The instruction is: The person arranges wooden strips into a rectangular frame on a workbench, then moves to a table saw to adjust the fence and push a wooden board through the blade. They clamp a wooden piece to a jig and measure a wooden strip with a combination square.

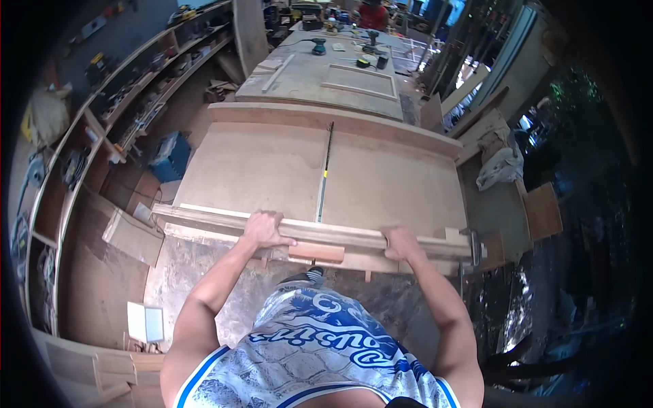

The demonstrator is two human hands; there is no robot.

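Note:
A long wooden board [333,230] runs along the near edge of a wide wooden panel [265,163]. My left hand [264,230] grips it left of the middle, fingers over the top and thumb on the near side. Farther right, my right hand [400,243] is closed around the same board. Just below it, between my hands, is a short reddish wood block [316,253]. A bar clamp [325,170] crosses the panel from front to back. Another clamp [474,246] sits at the board's right end.
Beyond the panel stands a worktable [306,81] bearing power tools, wood strips and a thin wooden frame [360,80]. A person in red [373,13] is at its far end. Shelves of tools [146,85] line the left, near a blue box [170,156]. Cloth [502,166] hangs at right.

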